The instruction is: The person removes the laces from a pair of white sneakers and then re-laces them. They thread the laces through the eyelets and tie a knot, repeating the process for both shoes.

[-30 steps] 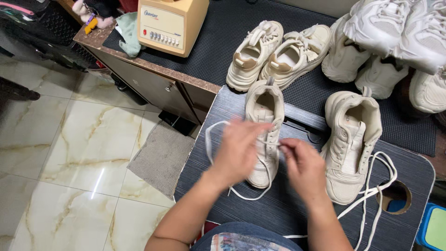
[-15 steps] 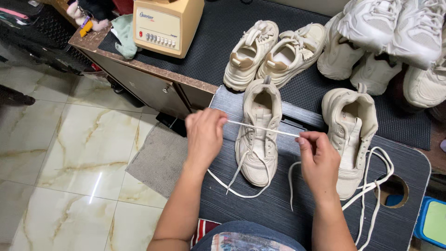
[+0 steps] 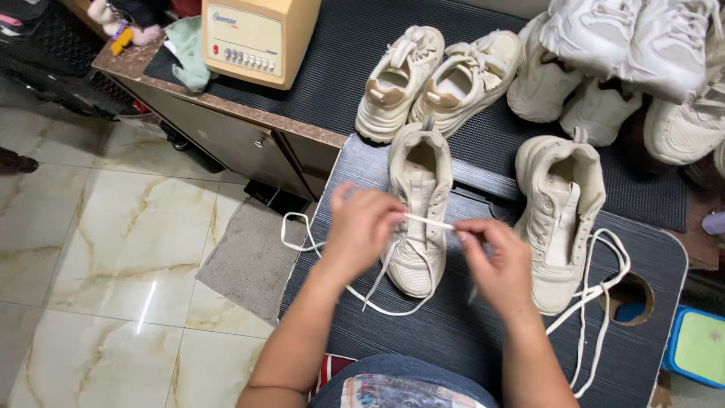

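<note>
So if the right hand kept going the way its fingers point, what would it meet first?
The right hand points left along the taut lace toward the left hand. It would probably meet the left hand's fingers first, above the beige shoe. Depth is unclear, so it might brush the shoe's tongue instead.

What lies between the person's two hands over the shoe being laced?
In the head view, a taut stretch of white lace spans from the left hand to the right hand, above the cream shoe.

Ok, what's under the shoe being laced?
The cream sneaker stands on a dark ribbed board. Its white lace is pulled taut between the left hand and right hand. The board directly beneath the sole is hidden.
</note>
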